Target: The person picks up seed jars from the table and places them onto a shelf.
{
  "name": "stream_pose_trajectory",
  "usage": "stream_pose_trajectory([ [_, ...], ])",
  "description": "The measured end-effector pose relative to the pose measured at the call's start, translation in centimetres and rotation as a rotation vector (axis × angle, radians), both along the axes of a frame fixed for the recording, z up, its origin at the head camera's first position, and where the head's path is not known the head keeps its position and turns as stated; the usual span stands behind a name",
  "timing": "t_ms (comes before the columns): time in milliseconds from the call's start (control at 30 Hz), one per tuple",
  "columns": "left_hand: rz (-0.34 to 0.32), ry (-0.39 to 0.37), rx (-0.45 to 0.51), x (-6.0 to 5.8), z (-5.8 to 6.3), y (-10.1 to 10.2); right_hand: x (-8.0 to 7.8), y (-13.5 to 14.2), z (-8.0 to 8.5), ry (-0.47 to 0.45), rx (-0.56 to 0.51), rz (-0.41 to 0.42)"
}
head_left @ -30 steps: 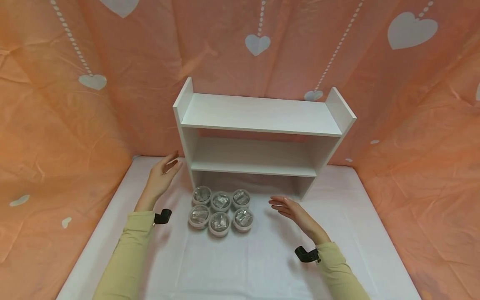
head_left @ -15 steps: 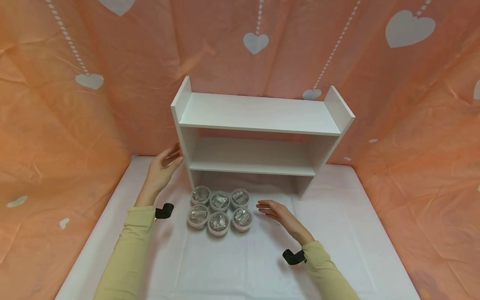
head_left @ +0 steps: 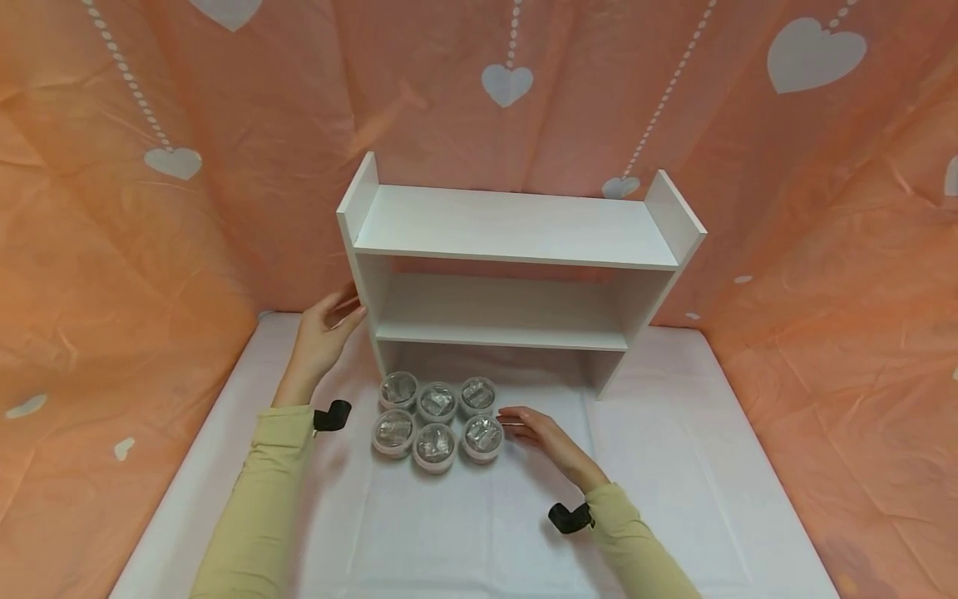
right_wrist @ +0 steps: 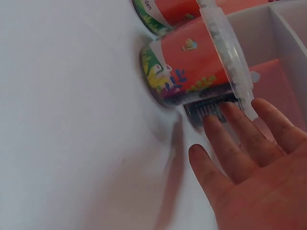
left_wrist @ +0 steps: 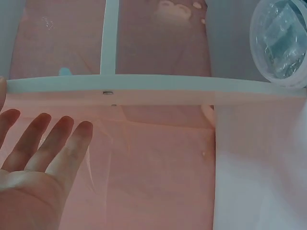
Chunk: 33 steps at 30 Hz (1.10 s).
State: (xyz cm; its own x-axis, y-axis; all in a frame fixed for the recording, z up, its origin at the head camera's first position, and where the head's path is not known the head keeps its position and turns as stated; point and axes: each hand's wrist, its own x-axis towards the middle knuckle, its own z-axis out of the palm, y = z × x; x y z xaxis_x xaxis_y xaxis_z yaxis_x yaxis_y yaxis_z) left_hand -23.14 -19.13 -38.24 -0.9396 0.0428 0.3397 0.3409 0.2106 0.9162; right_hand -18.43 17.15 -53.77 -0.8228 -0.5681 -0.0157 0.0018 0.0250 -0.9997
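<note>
A white shelf unit [head_left: 501,309] stands at the back of the table. My left hand [head_left: 318,337] is at its left side panel, fingers extended; in the left wrist view the same hand [left_wrist: 43,167] lies beside the panel's edge. Several round tubs with clear lids stand in two rows before the unit. My right hand [head_left: 550,441] reaches to the front right tub [head_left: 482,437], its fingertips right at the tub's side. The right wrist view shows the printed red tub [right_wrist: 192,62] close to the straight, spread fingers of the right hand [right_wrist: 259,163].
A white cloth [head_left: 449,532] covers the table. Orange fabric with white hearts [head_left: 506,85] hangs behind and on both sides. The front left tub [head_left: 393,431] and back left tub [head_left: 399,388] stand near the unit's left foot. Black wrist cameras [head_left: 333,416] sit on both cuffs.
My right hand has moved left, from beside the tubs up to the front right one. The left hand has come slightly closer to the shelf's side panel. The tubs stay in place.
</note>
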Motion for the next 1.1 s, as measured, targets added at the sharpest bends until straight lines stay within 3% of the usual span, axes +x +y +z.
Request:
stream_pose_trajectory([
  [467,-0.025,-0.038,0.014,0.1,0.0,0.1,0.3,-1.6,-0.5,-0.021,0.013,-0.031],
  [767,-0.034,-0.072,0.046,0.1,0.0,0.2,0.5,-1.8,-0.6,-0.019,0.097,-0.034],
  [933,-0.042,-0.083,0.071,-0.4,-0.8,-0.1,0.6,-1.8,-0.4,-0.042,0.076,-0.013],
  [1100,-0.049,-0.081,0.078,-0.5,-0.8,0.0,0.5,-1.9,-0.7,-0.007,0.059,-0.023],
])
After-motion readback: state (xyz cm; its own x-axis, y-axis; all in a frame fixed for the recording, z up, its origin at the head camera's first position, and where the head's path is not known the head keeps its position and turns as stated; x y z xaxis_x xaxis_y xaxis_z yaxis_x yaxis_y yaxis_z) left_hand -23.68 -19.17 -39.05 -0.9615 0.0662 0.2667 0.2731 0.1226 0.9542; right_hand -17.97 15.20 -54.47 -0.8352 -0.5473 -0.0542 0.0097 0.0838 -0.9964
